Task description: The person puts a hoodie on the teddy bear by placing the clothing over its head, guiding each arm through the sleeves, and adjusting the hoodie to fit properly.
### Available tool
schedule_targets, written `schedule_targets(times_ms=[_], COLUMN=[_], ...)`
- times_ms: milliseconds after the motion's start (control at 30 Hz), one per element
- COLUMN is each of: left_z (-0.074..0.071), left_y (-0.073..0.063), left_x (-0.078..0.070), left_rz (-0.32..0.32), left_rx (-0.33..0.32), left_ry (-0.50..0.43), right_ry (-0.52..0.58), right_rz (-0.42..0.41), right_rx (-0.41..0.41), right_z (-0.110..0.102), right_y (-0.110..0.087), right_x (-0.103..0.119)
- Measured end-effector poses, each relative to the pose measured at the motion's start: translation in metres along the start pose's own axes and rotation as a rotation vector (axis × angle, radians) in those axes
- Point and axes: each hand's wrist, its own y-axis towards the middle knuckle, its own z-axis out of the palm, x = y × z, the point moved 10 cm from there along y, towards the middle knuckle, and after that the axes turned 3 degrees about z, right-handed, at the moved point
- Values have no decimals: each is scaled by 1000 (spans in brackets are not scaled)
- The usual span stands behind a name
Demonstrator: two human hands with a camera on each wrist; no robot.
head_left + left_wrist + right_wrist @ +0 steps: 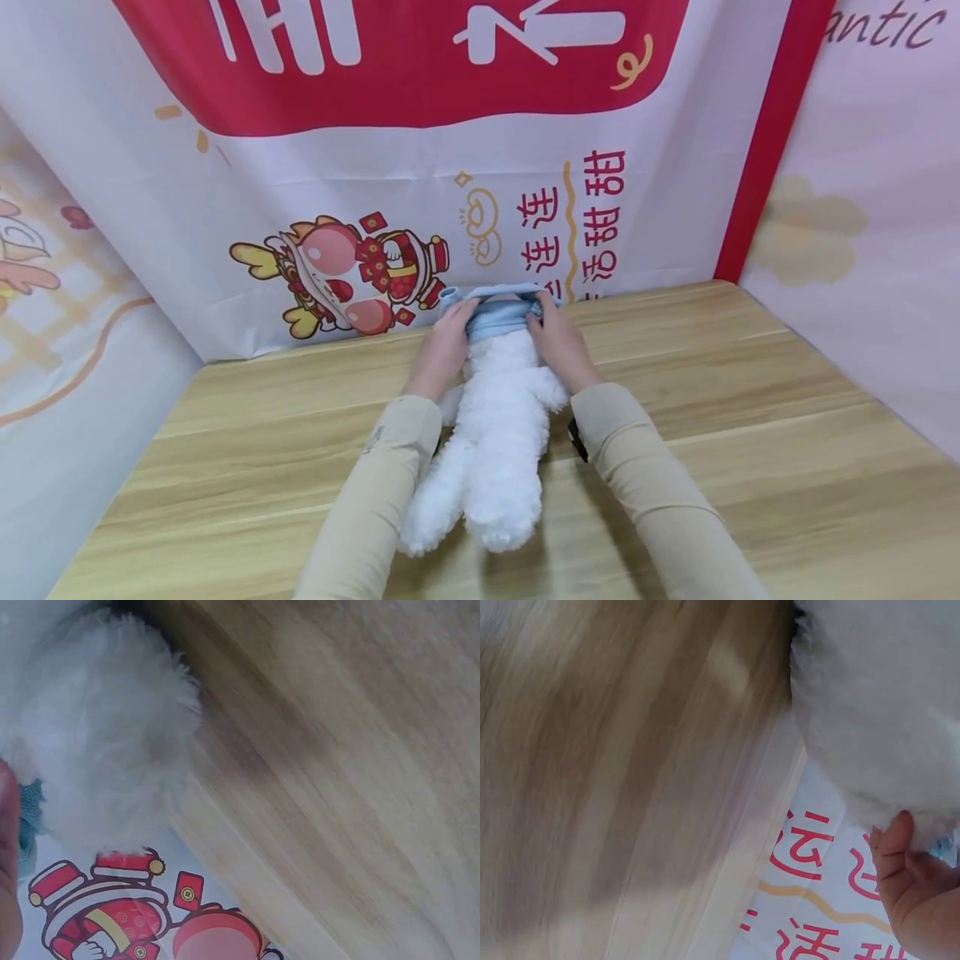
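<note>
On the left, gripping the blue cloth (498, 315) with the left hand (441, 348). In the middle, between both arms, on the table (285, 442): the white toy (502, 417), with the cloth at its far end. On the right, gripping the cloth's other side with the right hand (564, 346). Might snag on the fluff if tugged tight. Might go crooked if pulled harder on one side.

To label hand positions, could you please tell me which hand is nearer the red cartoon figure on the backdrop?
Left: the left hand holds the side of the blue cloth closest to the cartoon figure; the right hand holds the opposite side, farther away.
</note>
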Motion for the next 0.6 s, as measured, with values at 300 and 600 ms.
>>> schedule_targets(times_ms=[300, 600], left_z=[12, 11], left_y=[-2, 0], left_x=[18, 17], left_rz=[-206, -170], left_rx=[133, 105], left_ry=[-190, -247], right_ry=[-78, -120], right_rz=[-33, -35], right_rx=[-3, -47], right_z=[-3, -6], right_y=[2, 2], right_x=[2, 1])
